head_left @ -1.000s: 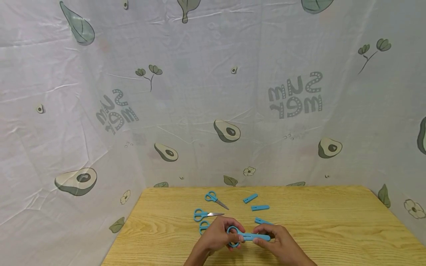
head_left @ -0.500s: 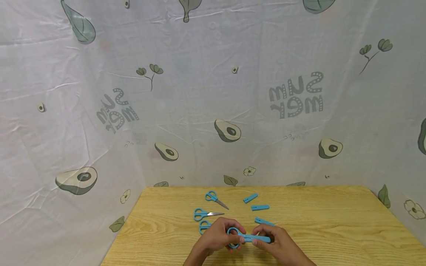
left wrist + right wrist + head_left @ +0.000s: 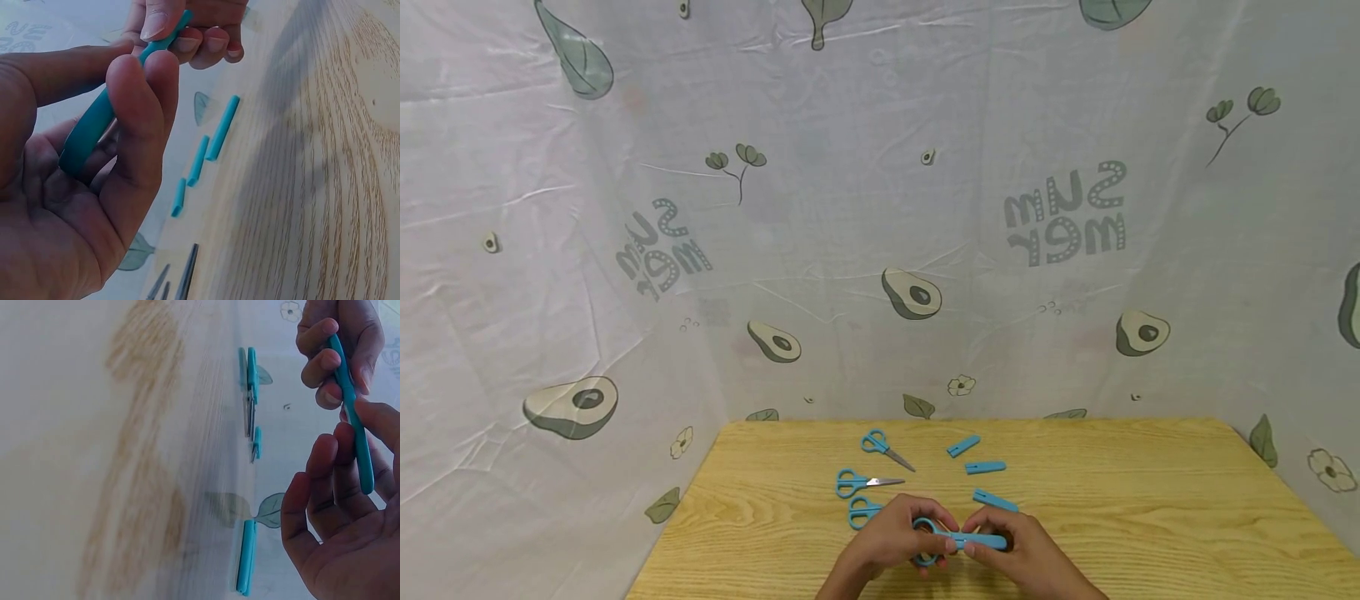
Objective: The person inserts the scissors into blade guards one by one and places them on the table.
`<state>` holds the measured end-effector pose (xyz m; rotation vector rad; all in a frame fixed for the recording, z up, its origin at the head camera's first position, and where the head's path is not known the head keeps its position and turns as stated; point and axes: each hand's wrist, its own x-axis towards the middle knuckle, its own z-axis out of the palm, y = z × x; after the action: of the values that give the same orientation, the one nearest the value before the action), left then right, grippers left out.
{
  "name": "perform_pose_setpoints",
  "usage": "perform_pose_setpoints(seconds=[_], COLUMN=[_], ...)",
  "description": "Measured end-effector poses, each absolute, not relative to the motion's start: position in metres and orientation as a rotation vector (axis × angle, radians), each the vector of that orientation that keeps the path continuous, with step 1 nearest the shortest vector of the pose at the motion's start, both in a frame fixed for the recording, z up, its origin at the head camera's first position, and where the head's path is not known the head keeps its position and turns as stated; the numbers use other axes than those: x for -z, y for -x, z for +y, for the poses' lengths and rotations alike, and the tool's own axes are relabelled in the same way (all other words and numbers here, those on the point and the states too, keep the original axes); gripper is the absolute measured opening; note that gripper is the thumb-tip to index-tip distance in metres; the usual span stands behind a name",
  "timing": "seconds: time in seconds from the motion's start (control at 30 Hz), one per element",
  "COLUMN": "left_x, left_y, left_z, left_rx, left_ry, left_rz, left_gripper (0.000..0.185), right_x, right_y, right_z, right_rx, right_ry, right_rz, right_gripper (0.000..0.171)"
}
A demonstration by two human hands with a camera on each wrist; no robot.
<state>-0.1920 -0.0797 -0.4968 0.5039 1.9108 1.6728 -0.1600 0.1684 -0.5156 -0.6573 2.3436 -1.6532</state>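
I pinch loop-handled blue scissors [image 3: 90, 133] in my left grip [image 3: 901, 532], their smooth sheath [image 3: 987, 541] in my right grip [image 3: 1019, 543], wood-grained tabletop [image 3: 1150, 508] beneath.

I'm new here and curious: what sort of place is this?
Probably a makeshift tabletop workspace: a wood-grain table, a printed sheet hung behind it, and blue-handled scissors lying near blue caps.

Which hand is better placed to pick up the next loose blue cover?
Probably the right hand: the nearest loose cover lies just beyond it, while the left hand sits nearer the uncovered scissors.
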Motion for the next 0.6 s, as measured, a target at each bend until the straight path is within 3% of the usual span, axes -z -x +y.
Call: perform_pose_setpoints(seconds=[0.6], left_x=[0.500], left_y=[0.193], left_z=[-0.092], left_rx=[-1.715], left_ry=[-0.555], left_rz=[1.809], left_gripper=[0.016], right_x=[0.511], right_y=[0.157], right_z=[0.174], right_rx=[1.578], right_ry=[0.616], right_rz=[2.356], right_gripper=[0.024])
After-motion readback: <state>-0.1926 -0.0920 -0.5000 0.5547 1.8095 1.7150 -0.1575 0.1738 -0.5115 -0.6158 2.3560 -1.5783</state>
